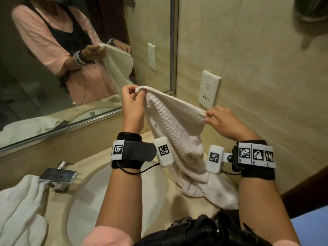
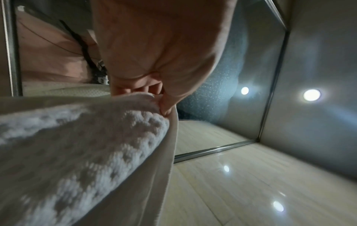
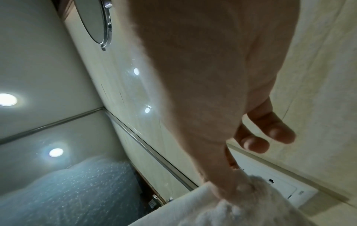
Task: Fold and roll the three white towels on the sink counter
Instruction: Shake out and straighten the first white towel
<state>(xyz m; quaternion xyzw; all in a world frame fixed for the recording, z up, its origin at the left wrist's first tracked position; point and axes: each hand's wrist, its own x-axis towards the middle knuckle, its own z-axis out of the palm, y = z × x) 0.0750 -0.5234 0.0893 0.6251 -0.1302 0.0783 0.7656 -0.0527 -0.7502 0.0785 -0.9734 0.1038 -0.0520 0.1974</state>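
A white waffle-weave towel (image 1: 174,125) hangs in the air between my hands above the right side of the counter. My left hand (image 1: 132,102) pinches its upper left corner, seen close in the left wrist view (image 2: 162,105). My right hand (image 1: 219,118) pinches the upper right corner (image 3: 241,188) between thumb and forefinger, the other fingers spread loose. The towel's lower end trails onto a second white towel (image 1: 213,192) bunched on the counter. A third white towel (image 1: 21,206) lies crumpled on the counter at the left of the basin.
An oval basin (image 1: 106,201) is sunk in the beige counter, with a chrome faucet (image 1: 58,174) at its back left. A mirror (image 1: 53,59) covers the back wall. A white wall socket (image 1: 209,89) sits on the right wall close to my right hand.
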